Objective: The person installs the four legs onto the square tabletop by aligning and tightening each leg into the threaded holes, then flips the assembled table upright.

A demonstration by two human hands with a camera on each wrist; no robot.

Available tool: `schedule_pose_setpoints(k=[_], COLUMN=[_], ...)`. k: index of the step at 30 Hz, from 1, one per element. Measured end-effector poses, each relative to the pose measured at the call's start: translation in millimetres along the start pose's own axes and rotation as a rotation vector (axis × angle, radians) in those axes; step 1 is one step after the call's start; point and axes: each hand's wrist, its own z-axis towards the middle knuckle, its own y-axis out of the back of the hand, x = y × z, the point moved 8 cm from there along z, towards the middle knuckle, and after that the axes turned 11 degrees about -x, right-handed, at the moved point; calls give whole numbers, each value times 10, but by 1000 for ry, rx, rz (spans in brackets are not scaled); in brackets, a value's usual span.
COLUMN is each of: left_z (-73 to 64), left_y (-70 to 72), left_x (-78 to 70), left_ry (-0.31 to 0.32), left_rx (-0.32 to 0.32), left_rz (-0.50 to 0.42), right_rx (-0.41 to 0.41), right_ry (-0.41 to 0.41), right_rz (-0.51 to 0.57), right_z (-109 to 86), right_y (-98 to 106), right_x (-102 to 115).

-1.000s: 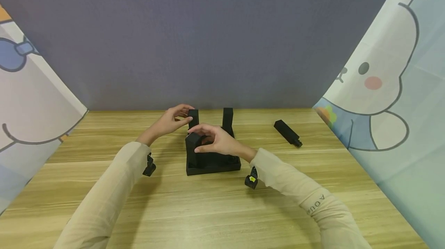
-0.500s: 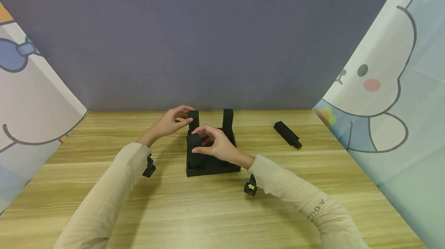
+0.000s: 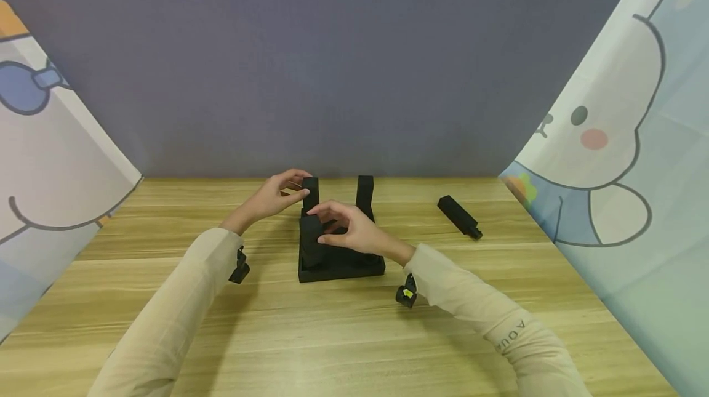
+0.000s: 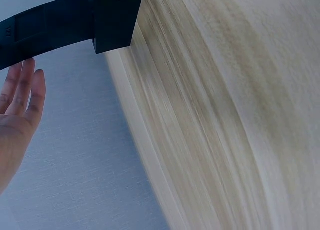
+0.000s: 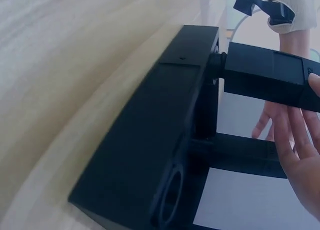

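A black square base (image 3: 343,272) with upright legs stands on the table, like a small upturned stool. My right hand (image 3: 354,229) grips the front left leg (image 3: 312,244) near its top, thumb on the near side and fingers behind. In the right wrist view this leg's narrow threaded end (image 5: 216,65) meets the base's corner. My left hand (image 3: 271,196) pinches the top of the back left leg (image 3: 311,186), and its fingertips (image 4: 36,84) show against that leg in the left wrist view. The back right leg (image 3: 364,191) stands upright, untouched.
A loose black leg (image 3: 458,215) with a threaded end lies on the wooden table (image 3: 310,335) to the right. An open round hole (image 5: 172,196) shows in a base corner. Behind the table rises a grey panel (image 3: 332,64); cartoon-printed curtains (image 3: 615,132) flank both sides.
My right hand has turned slightly, its thumb and fingers shifting on the front left leg, which stands straighter than a second ago. The left hand keeps its hold on the back left leg.
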Motion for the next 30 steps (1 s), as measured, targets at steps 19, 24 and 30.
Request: schedule_pose_setpoints(k=[19,24,30], left_z=[-6,-58,-104], left_y=[3,20,39], left_x=[-31,-225,-352], left_ry=[4,18,38], left_rx=[-8,8,21], left_rz=[19,3,3], right_rx=[-39,55,109], right_ry=[14,35,48], right_rz=[-50,-76,-77], right_z=[-22,22,38], right_y=[6,1,-5], right_x=[-127,-216,-192])
